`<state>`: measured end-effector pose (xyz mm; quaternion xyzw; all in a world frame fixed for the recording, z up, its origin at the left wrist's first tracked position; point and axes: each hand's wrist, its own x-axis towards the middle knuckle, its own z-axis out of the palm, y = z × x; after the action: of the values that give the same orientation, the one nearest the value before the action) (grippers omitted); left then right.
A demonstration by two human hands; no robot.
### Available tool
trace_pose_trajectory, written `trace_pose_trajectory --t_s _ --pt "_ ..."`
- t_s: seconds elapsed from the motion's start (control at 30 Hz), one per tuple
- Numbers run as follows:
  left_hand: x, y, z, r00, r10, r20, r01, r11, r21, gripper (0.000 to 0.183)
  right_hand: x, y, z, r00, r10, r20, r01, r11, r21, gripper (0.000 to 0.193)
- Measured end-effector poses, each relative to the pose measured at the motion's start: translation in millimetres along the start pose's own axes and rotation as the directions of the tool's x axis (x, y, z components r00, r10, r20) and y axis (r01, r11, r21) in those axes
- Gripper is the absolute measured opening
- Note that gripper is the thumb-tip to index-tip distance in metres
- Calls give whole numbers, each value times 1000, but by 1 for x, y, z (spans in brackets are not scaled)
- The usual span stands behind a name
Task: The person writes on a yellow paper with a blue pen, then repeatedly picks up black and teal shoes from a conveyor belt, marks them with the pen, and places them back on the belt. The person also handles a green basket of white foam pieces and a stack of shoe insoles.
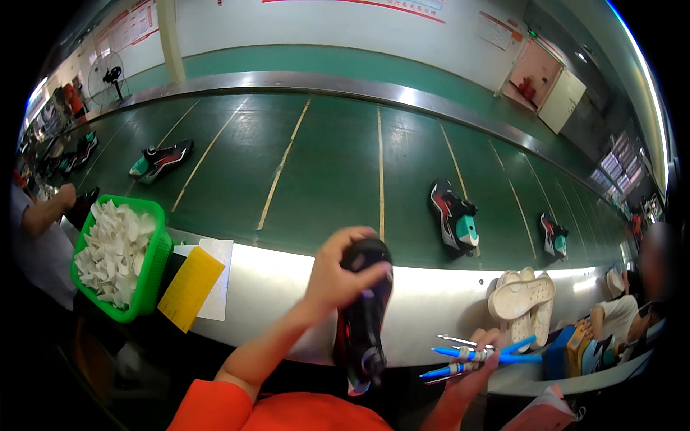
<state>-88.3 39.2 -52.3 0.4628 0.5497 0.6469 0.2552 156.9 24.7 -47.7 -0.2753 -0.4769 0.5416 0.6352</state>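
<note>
A black shoe with red trim (pixel 365 323) is upright in front of me, over the near metal edge of the line. My left hand (pixel 336 276) grips its upper end, the thumb lying across the dark surface. Lower and to the right, my right hand (pixel 474 370) is closed round a bundle of blue pens (pixel 519 353). A thin silver tool (pixel 454 340) sticks out of the same bundle; its exact kind is unclear.
Other shoes (pixel 453 219) with teal parts lie on the green conveyor belt (pixel 330 165). A green basket (pixel 154 266) of white paper pieces, a yellow booklet (pixel 190 289) and beige soles (pixel 523 298) stand along the near edge. People work at both sides.
</note>
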Motion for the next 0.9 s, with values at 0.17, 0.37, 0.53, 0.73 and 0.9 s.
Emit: trace_pose_trajectory --t_s 0.17,0.37,0.53,0.73,0.9 --pt "-3 -118 -28 984 -173 35 107 742 662 54 -9 14 -14 979 187 87 -194 978 77 41" --pt "-52 -65 -20 984 168 67 -181 904 388 80 -5 3 -18 971 228 69 -234 968 89 43" --pt "-160 -63 -34 466 553 690 -884 261 388 79 -6 -5 -8 974 212 80 -217 974 61 43" --pt "-162 -89 -17 260 646 718 -962 109 250 60 -13 -15 -10 954 261 148 -273 960 66 48" --pt "-132 -23 -26 563 619 547 -786 606 122 40 -19 -29 2 953 251 168 -268 960 83 51"
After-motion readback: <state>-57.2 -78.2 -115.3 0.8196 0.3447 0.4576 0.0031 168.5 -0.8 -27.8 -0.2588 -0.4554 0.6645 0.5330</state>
